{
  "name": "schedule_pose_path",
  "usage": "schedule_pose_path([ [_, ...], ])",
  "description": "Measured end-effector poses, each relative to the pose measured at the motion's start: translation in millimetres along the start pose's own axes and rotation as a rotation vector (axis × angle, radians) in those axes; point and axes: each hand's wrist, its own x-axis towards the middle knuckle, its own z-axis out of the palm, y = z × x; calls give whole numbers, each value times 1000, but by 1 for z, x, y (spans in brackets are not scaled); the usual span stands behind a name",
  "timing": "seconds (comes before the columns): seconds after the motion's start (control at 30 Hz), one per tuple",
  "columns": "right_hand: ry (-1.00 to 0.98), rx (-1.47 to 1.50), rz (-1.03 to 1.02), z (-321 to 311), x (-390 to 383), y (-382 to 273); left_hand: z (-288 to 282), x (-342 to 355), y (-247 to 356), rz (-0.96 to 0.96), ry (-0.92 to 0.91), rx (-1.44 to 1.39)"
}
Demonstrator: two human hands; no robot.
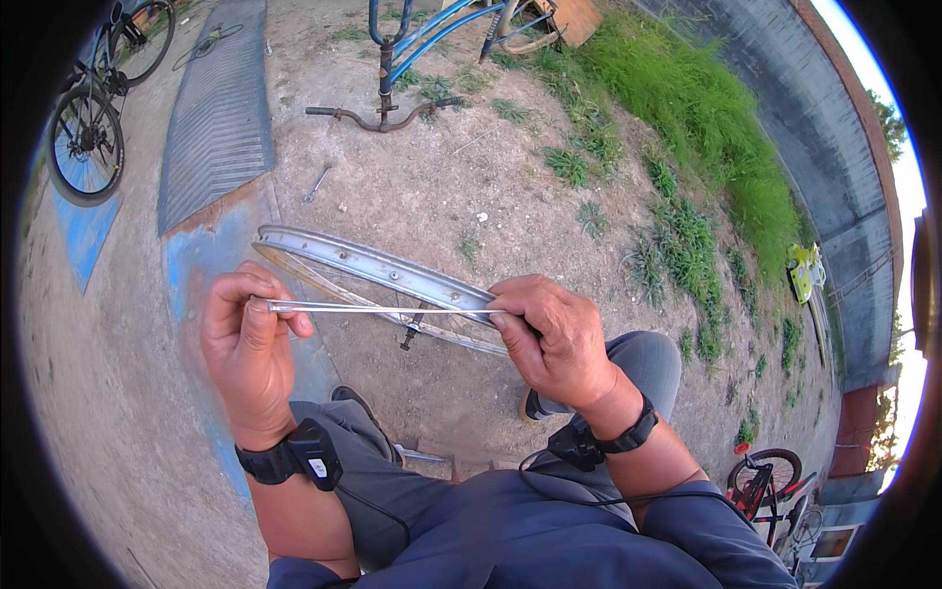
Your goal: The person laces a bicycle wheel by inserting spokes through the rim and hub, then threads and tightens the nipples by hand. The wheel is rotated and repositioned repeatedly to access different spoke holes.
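Note:
Thin silvery bicycle spokes are stretched level in front of me, side by side. Their left ends are pinched between the thumb and fingers of my left hand. Around their other ends the thumb and fingers of my right hand are closed. A silver bicycle wheel rim with a row of holes lies tilted just beyond the spokes, its right end hidden behind my right hand. I cannot tell whether that hand also touches the rim. Below the spokes shows the wheel's dark hub axle.
A wrench lies on the dirt by a ridged metal ramp. Ahead is an upturned blue bicycle frame with its handlebar low. Bicycles stand far left and lower right. Grass borders a wall.

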Motion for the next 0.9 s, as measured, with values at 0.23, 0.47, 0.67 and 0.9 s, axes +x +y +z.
schedule_pose_path([
  [0.23,-3,5,6,1,0,-1,4,1,-4,28,38,-42],
  [0.47,1,-3,-4,0,1,1,3,1,1,5,38,-21],
  [0.67,-3,-2,-8,0,0,0,-1,3,-5,45,-20,-82],
  [0.9,21,10,-3,1,0,1,0,-1,0,-14,17,-53],
])
